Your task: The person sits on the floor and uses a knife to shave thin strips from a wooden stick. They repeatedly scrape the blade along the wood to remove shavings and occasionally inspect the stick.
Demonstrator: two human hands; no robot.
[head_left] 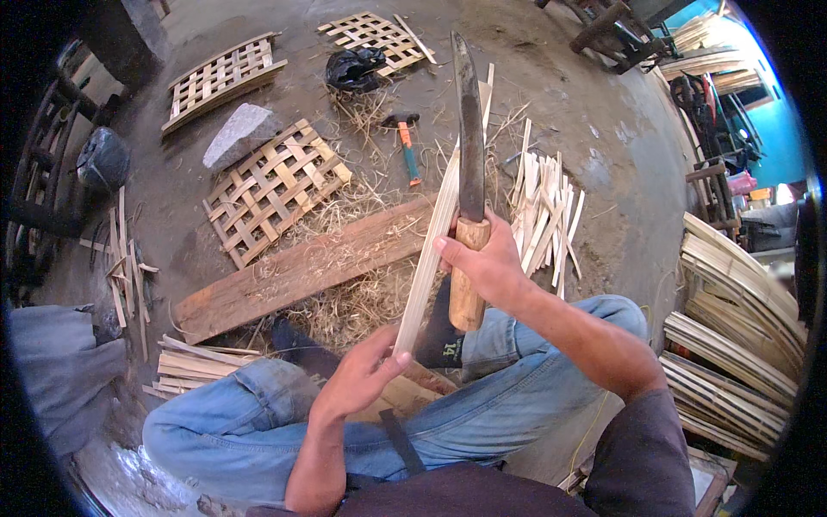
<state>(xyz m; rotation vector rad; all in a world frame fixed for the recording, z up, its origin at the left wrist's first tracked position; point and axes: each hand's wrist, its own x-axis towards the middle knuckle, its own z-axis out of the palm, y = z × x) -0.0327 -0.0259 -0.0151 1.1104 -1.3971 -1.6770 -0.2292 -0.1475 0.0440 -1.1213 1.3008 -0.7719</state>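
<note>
My right hand [493,263] is wrapped round the light wooden handle of a long knife [469,138], its dark blade pointing up and away from me. A pale, flat bamboo strip [429,258] slants beside the blade. Its near end is pinched in my left hand [363,372], while my right thumb rests against its upper part. Part of the strip's far end lies behind the blade. Beneath both hands are my crossed legs in blue jeans [508,379]. A wooden plank [301,267] lies on the floor just beyond them, with curly shavings [345,306] on and around it.
A woven bamboo panel [277,191] lies under a grey stone [241,135], with further panels behind. A hammer [405,148] and black plastic bag [355,69] are ahead. Cut strips [547,211] lie right of the knife; bundled slats [732,370] stack at far right.
</note>
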